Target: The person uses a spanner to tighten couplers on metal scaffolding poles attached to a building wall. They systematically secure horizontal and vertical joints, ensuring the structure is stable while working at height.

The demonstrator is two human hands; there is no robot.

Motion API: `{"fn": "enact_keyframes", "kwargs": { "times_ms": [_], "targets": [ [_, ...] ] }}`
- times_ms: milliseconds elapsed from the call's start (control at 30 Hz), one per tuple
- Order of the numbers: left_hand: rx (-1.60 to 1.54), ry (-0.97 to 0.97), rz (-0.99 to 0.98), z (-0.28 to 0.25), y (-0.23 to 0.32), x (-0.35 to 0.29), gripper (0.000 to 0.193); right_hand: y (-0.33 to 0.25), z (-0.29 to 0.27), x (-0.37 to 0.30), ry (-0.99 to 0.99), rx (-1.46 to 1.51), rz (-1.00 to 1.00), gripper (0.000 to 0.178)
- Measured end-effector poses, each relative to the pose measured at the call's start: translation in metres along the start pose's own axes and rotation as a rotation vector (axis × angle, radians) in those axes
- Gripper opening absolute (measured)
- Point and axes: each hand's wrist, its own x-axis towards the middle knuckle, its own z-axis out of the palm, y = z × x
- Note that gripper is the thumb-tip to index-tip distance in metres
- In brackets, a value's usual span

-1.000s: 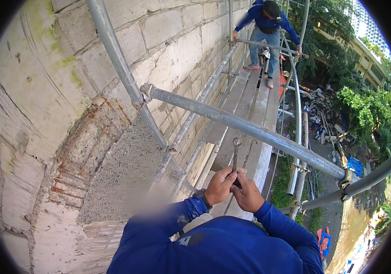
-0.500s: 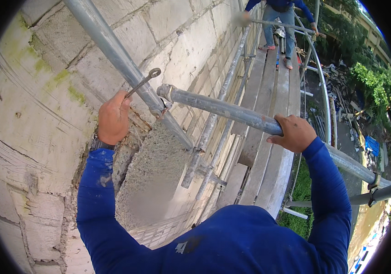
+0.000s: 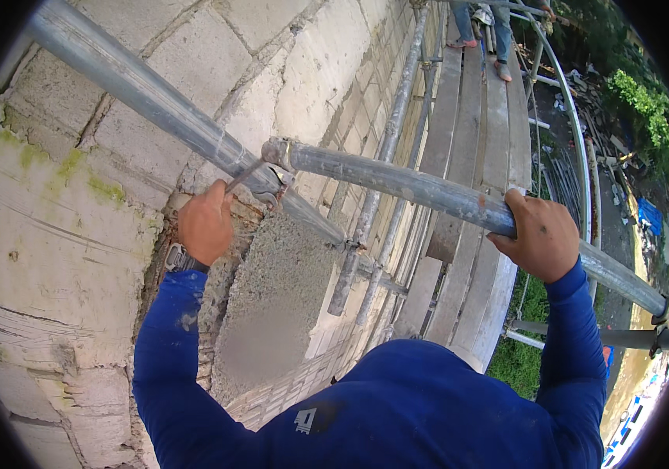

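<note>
My left hand (image 3: 205,223) is closed around the end of a metal wrench (image 3: 242,177), close to the block wall. The wrench's far end reaches the scaffold clamp (image 3: 270,181) on a long grey scaffold pipe (image 3: 155,98); whether it sits on a nut I cannot tell. A second scaffold pipe (image 3: 397,178) runs crosswise, its capped left end beside that clamp. My right hand (image 3: 541,234) wraps over this crosswise pipe, thumb below it.
On the left rises a rough block wall (image 3: 61,234) with a patch of grey mortar (image 3: 272,289). Wooden planks (image 3: 459,156) form a walkway, where another person's legs (image 3: 502,35) show at the far end. Beyond a curved rail (image 3: 577,133) the ground lies below with debris.
My left hand has brought the wrench's ring end down from above the pipe to the clamp. My right hand still grips the crosswise pipe. The view has tilted, cutting off the other person's upper body.
</note>
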Motion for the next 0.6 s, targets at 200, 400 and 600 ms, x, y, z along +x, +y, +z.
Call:
{"fn": "enact_keyframes", "kwargs": {
  "times_ms": [200, 400, 600],
  "targets": [
    [0.056, -0.121, 0.077, -0.003, 0.009, -0.015, 0.018, 0.000, 0.002, -0.005, 0.041, 0.004, -0.029, 0.038],
    [-0.363, 0.064, -0.028, -0.038, 0.056, -0.009, 0.033, 0.005, 0.001, -0.001, -0.020, 0.032, -0.038, 0.042],
    [-0.605, 0.050, 0.253, -0.002, 0.160, 0.059, 0.021, 0.045, -0.002, 0.032, -0.317, 0.082, -0.336, 0.054]
  ]
}}
